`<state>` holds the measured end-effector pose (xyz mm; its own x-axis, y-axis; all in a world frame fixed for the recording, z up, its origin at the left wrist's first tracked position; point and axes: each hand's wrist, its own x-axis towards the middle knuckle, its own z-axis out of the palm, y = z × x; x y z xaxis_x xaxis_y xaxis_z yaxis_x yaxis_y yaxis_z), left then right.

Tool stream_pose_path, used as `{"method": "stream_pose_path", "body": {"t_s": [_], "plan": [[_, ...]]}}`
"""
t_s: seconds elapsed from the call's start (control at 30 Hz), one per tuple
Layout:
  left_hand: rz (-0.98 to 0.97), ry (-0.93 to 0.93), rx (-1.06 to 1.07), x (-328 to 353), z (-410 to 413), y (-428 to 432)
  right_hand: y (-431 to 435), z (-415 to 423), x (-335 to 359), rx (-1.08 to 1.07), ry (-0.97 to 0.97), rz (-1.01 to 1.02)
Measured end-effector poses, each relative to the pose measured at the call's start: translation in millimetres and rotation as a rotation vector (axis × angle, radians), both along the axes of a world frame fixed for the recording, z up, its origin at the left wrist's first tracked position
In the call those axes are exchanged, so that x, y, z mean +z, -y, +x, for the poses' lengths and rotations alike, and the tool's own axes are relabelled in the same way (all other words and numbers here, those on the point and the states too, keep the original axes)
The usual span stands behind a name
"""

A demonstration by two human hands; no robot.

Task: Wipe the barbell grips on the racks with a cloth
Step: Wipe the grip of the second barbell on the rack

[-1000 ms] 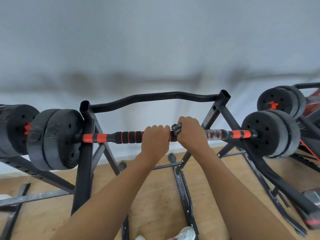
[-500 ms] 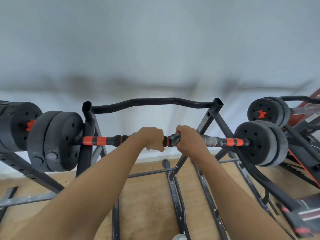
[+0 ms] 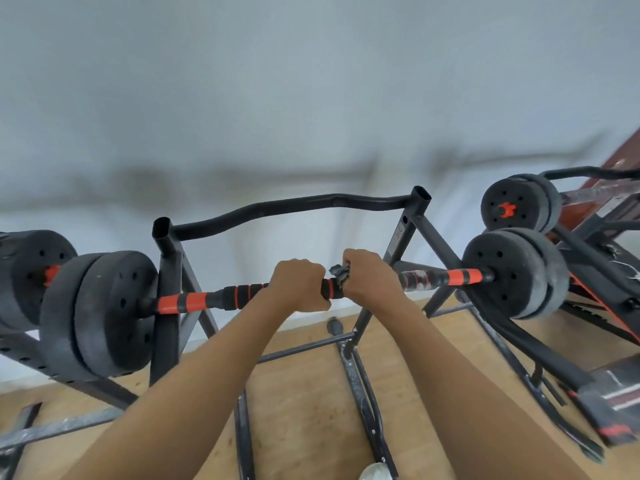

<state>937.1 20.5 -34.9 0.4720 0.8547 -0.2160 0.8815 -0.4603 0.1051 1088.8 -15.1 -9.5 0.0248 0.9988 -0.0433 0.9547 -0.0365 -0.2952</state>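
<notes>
A black and orange barbell (image 3: 194, 301) lies across a black steel rack (image 3: 166, 271), with dark weight plates at its left end (image 3: 104, 313) and right end (image 3: 512, 271). My left hand (image 3: 299, 284) grips the ribbed foam grip near the bar's middle. Just to its right, my right hand (image 3: 369, 275) grips the bar through a dark grey cloth (image 3: 338, 271), only a crumpled corner of which shows between the two hands. The bar's right section looks scuffed and whitish.
A second barbell with plates (image 3: 516, 206) rests on another rack at the right. More plates (image 3: 24, 271) sit at the far left. A red and black bench frame (image 3: 616, 403) stands lower right. Rack legs cross the wooden floor (image 3: 304, 410); a white wall lies behind.
The view has shifted a little and the barbell now appears tilted up to the right. Both hands keep their grip near the bar's middle, with the cloth still under the right hand.
</notes>
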Motion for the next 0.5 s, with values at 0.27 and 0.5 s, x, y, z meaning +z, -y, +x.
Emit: {"method": "stream_pose_path", "body": {"t_s": [0.27,0.5], "plan": [[0.359,0.094,0.041,-30.9,-1.6,28.6,24.6,-6.9,-11.1,-0.004,0.034,0.126],[0.566,0.202,0.057,-46.6,2.5,50.1,37.7,5.1,-10.5,-0.035,-0.023,0.136]]}}
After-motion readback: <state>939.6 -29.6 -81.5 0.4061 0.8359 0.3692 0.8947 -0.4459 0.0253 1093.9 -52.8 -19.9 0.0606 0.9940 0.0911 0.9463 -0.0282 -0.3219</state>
